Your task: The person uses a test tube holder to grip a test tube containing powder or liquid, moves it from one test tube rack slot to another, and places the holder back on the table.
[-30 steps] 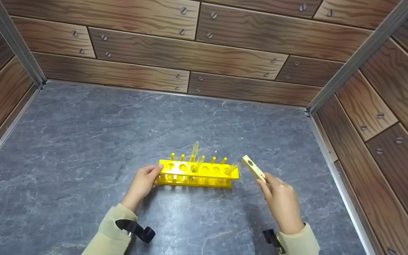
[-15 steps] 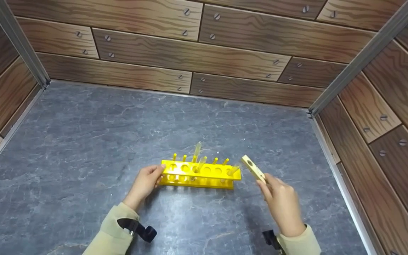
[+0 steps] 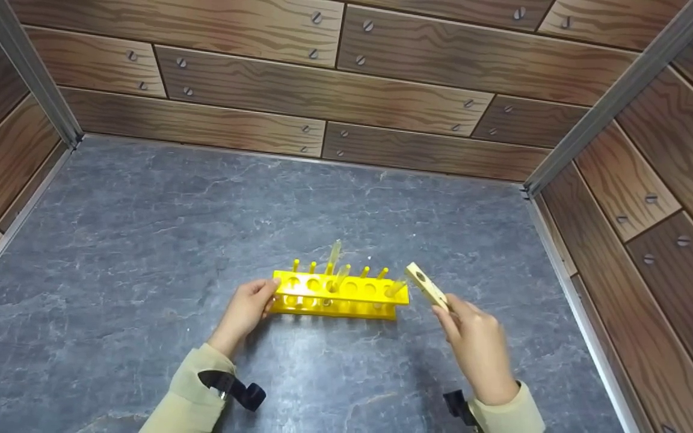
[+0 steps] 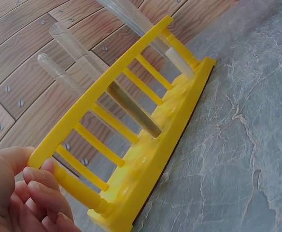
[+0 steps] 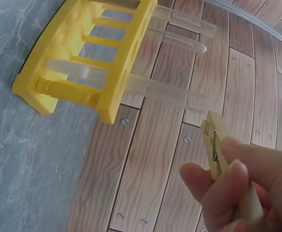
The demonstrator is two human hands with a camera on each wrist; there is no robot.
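Observation:
My left hand (image 3: 249, 307) grips the left end of a yellow test tube rack (image 3: 361, 296), thumb at the top plate and fingers curled below. The rack stands on the grey surface. In its right end hole leans a clear test tube (image 5: 165, 94) with white matter at the bottom. Near the middle, another tube (image 4: 133, 111) has brownish contents. Behind it, an upside-down tube (image 3: 335, 255) sits on a peg. My right hand (image 3: 482, 343) pinches a wooden test tube clamp (image 3: 428, 287), its tip close to the right tube's mouth. I cannot tell whether they touch.
Wood-patterned panels (image 3: 250, 72) enclose the back and sides, joined by grey metal corner posts (image 3: 599, 108). The work surface (image 3: 202, 198) is grey and marbled. Several bare pegs (image 3: 366, 272) rise behind the rack. A black strap (image 3: 232, 388) sits on the left sleeve.
The clamp in my right hand has moved slightly left, nearer to the tube at the rack's right end. My left hand keeps its grip on the rack.

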